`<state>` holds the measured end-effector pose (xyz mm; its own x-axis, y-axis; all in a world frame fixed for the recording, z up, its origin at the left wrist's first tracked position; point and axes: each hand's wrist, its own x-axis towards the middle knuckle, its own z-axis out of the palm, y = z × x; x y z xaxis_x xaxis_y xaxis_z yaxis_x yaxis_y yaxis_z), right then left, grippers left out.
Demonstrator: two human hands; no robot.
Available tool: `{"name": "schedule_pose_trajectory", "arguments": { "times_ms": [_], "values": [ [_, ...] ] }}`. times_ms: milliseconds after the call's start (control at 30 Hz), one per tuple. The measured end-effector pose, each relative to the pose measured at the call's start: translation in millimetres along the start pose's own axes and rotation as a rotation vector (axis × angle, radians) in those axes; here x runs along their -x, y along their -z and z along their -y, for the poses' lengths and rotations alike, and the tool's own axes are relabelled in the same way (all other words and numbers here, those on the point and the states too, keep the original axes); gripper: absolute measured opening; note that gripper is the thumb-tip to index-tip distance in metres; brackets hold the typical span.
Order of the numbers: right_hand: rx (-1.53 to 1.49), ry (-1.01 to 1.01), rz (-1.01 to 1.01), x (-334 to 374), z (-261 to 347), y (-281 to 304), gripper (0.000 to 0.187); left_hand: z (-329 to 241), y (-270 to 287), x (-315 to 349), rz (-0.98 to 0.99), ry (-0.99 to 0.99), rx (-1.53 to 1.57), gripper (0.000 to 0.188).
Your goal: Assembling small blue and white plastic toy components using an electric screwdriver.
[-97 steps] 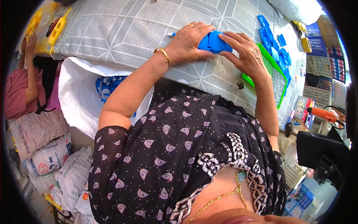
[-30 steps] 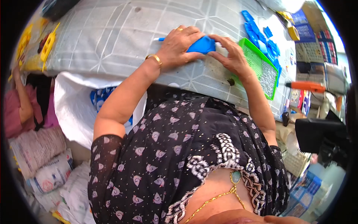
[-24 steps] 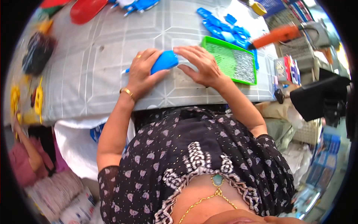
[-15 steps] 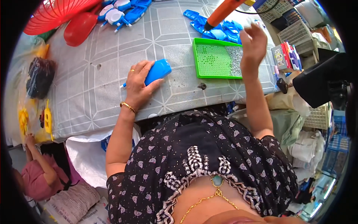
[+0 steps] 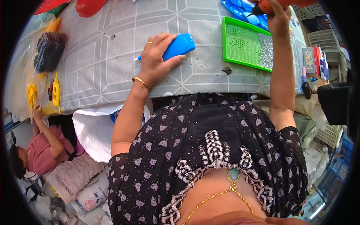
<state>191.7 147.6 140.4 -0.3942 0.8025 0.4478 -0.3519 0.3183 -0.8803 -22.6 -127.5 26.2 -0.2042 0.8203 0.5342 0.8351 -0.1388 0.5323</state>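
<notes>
Closest to us, our left hand (image 5: 155, 60) is wrapped over a blue plastic piece (image 5: 179, 46), pinning it flat on the grey tabletop (image 5: 105, 63). Further out, the green tray (image 5: 245, 45) sits just right of it, and our right hand (image 5: 278, 15) grips an orange tool (image 5: 275, 3).

Bright, even daylight fills the head view, with no hard shadows on the grey patterned tablecloth (image 5: 112, 63). The fisheye lens bends the table's grid lines strongly toward the rim, and a black vignette rings the frame. The centre is fairly sharp; the edges soften and the top right looks slightly smeared.
</notes>
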Motion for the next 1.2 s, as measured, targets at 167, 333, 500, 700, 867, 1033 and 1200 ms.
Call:
{"name": "schedule_pose_trajectory", "arguments": {
  "times_ms": [167,333,500,700,867,1033,1200],
  "values": [
    [-0.039,0.032,-0.08,6.2,2.5,3.3,0.032,2.7,-3.7,2.3,0.011,0.027,0.003,0.062],
    [-0.29,0.012,0.248,8.4,1.3,13.5,0.021,4.2,-1.1,3.5,0.024,0.032,-0.008,0.063],
    [-0.366,-0.206,0.189,42.3,-8.5,-30.8,0.018,3.9,-2.4,1.7,0.03,0.02,0.003,0.063],
    [-0.411,-0.136,0.25,64.3,-11.5,-81.5,0.019,9.5,-3.2,4.9,0.025,0.006,-0.02,0.063],
    [-0.454,-0.166,0.244,69.7,-15.1,-101.9,0.018,9.4,-3.6,2.8,0.021,-0.005,-0.021,0.064],
    [-0.456,-0.173,0.259,74.8,-19.4,-112.2,0.017,11.2,-3.8,4.0,0.016,-0.004,-0.023,0.064],
    [-0.459,-0.2,0.253,76.5,-21.0,-116.2,0.018,8.3,-0.3,3.8,0.04,0.021,-0.021,0.065]
  ]
}}
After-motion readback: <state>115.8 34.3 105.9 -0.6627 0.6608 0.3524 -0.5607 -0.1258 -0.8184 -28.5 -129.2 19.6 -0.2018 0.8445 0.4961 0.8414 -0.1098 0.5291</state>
